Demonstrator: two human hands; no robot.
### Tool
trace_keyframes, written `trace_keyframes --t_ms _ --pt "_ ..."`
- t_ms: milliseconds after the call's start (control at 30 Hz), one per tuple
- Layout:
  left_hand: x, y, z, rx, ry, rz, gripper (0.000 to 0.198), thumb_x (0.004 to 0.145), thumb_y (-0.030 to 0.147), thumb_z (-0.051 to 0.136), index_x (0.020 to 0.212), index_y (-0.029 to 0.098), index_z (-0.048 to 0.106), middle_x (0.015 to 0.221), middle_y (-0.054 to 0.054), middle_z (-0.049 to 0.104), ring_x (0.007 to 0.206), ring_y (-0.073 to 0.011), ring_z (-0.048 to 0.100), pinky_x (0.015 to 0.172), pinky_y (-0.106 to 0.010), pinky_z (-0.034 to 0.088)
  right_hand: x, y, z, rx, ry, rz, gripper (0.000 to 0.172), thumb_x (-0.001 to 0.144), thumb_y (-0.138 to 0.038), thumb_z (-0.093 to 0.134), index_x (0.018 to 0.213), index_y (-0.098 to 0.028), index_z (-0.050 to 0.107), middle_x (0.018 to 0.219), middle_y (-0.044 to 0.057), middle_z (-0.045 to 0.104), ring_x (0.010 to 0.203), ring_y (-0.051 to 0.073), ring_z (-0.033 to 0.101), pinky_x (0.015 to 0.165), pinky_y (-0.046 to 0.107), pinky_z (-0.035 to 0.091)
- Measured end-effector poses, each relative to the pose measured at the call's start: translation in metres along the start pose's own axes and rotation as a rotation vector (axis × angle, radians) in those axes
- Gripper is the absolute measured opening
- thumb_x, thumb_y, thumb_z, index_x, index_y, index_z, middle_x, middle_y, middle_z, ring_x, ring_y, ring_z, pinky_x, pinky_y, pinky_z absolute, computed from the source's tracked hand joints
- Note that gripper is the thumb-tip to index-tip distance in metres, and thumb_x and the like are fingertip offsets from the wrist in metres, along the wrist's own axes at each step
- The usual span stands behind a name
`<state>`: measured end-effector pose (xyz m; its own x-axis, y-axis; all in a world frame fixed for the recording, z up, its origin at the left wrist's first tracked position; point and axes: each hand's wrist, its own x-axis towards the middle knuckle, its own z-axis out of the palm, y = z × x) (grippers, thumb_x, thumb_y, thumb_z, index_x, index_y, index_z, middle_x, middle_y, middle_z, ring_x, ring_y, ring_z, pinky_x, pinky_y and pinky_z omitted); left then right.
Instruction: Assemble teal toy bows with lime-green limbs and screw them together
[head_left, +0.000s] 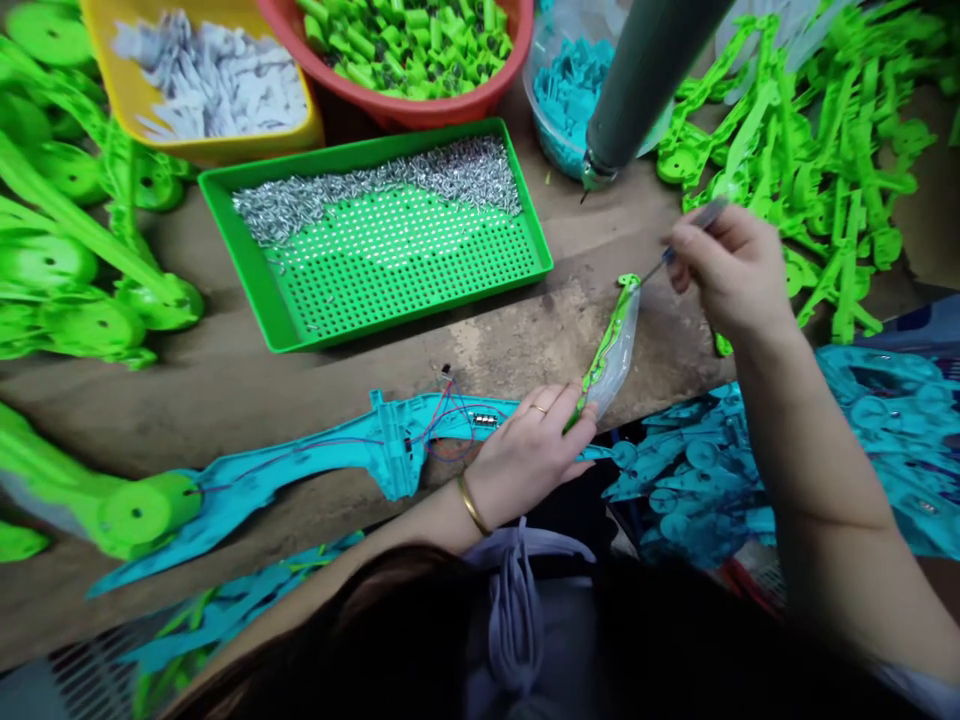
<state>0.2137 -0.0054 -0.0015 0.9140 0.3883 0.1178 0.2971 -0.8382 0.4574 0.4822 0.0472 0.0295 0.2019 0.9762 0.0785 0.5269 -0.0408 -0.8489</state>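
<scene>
My left hand [529,450], with a ring and a bangle, grips the near end of a curved bright-green plastic part with a clear side [616,345]. The part's far end tilts up over the table. My right hand [724,260] is closed around a slim pointed metal tool [705,215]; whether it is tweezers or a screwdriver is unclear. Its tip is at the far end of the green part. Under and left of my left hand lies a long blue plastic bow-shaped piece [322,455] with thin red and blue wires [450,415].
A green perforated tray [405,310] holds many small screws. Behind are a yellow bin [202,150], a red basin [420,112] and a clear tub [559,150]. A grey powered driver [637,90] hangs near the tub. Green parts [787,130] pile right; blue parts [690,470] lie below.
</scene>
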Motion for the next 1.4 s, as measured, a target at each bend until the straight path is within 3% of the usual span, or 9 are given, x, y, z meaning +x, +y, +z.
trace_keyframes --t_ms 100,300,433,533,633,867,1000,1167,1400 --pt "0.0 0.0 0.001 0.009 0.03 0.014 0.053 0.083 0.043 0.066 0.122 0.008 0.055 0.128 -0.024 0.057 0.119 -0.0326 0.055 0.098 -0.048 0.05 -0.004 0.011 0.004 -0.185 0.16 -0.127 0.017 0.085 -0.035 0.06 0.096 -0.023 0.065 0.085 0.003 0.069 0.073 0.017 0.064 0.069 0.035 0.051" --pt "0.001 0.0 -0.001 0.047 0.071 0.031 0.053 0.08 0.04 0.071 0.119 0.007 0.058 0.123 -0.022 0.06 0.112 -0.0321 0.06 0.095 -0.046 0.053 -0.005 0.021 0.007 -0.577 0.013 -0.236 0.025 0.09 -0.033 0.052 0.103 -0.02 0.07 0.121 0.011 0.066 0.113 0.026 0.059 0.101 0.045 0.044" --pt "0.0 0.001 -0.002 0.038 0.071 0.029 0.054 0.08 0.039 0.071 0.12 0.007 0.057 0.122 -0.022 0.061 0.113 -0.0327 0.059 0.094 -0.047 0.054 -0.003 0.027 -0.03 -0.625 0.243 -0.077 0.028 0.09 -0.032 0.049 0.105 -0.019 0.068 0.107 0.011 0.069 0.103 0.027 0.063 0.094 0.045 0.048" --pt "0.0 0.001 -0.001 0.029 0.07 0.015 0.054 0.081 0.04 0.07 0.121 0.008 0.056 0.122 -0.021 0.061 0.114 -0.0323 0.059 0.093 -0.048 0.055 -0.004 0.038 -0.051 -0.71 0.114 0.027 0.043 0.083 -0.034 0.057 0.121 -0.013 0.061 0.118 0.017 0.064 0.111 0.032 0.058 0.098 0.049 0.045" --pt "0.0 0.001 0.0 0.008 0.076 0.0 0.055 0.08 0.042 0.07 0.123 0.011 0.055 0.124 -0.019 0.061 0.115 -0.0314 0.06 0.094 -0.047 0.055 -0.007 0.049 -0.052 -0.768 -0.002 0.04 0.063 0.078 -0.037 0.064 0.134 -0.01 0.052 0.128 0.02 0.057 0.12 0.036 0.052 0.103 0.05 0.043" --pt "-0.003 -0.001 0.002 0.011 0.087 -0.002 0.056 0.079 0.041 0.072 0.124 0.012 0.055 0.124 -0.019 0.06 0.115 -0.0325 0.06 0.093 -0.046 0.056 -0.01 0.051 -0.047 -0.801 0.124 -0.002 0.052 0.084 -0.033 0.058 0.131 -0.012 0.054 0.126 0.017 0.059 0.118 0.033 0.053 0.104 0.048 0.043" --pt "-0.003 -0.002 0.003 0.004 0.098 0.005 0.057 0.078 0.041 0.072 0.123 0.011 0.055 0.123 -0.02 0.061 0.116 -0.0338 0.06 0.092 -0.048 0.057 -0.003 0.058 -0.085 -0.815 0.351 0.001 0.053 0.085 -0.033 0.055 0.133 -0.012 0.053 0.129 0.017 0.058 0.121 0.032 0.051 0.107 0.048 0.038" --pt "-0.002 -0.002 0.003 0.004 0.115 0.011 0.056 0.078 0.041 0.072 0.122 0.011 0.056 0.124 -0.019 0.061 0.114 -0.0331 0.06 0.092 -0.047 0.057 0.007 0.067 -0.134 -0.933 0.512 0.244 0.05 0.079 -0.031 0.058 0.124 -0.011 0.06 0.132 0.022 0.054 0.122 0.041 0.046 0.099 0.056 0.039" --pt "-0.002 -0.002 0.003 0.025 0.139 0.037 0.056 0.076 0.037 0.075 0.121 0.009 0.056 0.122 -0.02 0.061 0.112 -0.0341 0.061 0.09 -0.048 0.058 0.012 0.068 -0.11 -0.884 0.258 0.241 0.036 0.081 -0.045 0.061 0.103 -0.017 0.067 0.1 0.012 0.065 0.09 0.026 0.059 0.081 0.038 0.048"
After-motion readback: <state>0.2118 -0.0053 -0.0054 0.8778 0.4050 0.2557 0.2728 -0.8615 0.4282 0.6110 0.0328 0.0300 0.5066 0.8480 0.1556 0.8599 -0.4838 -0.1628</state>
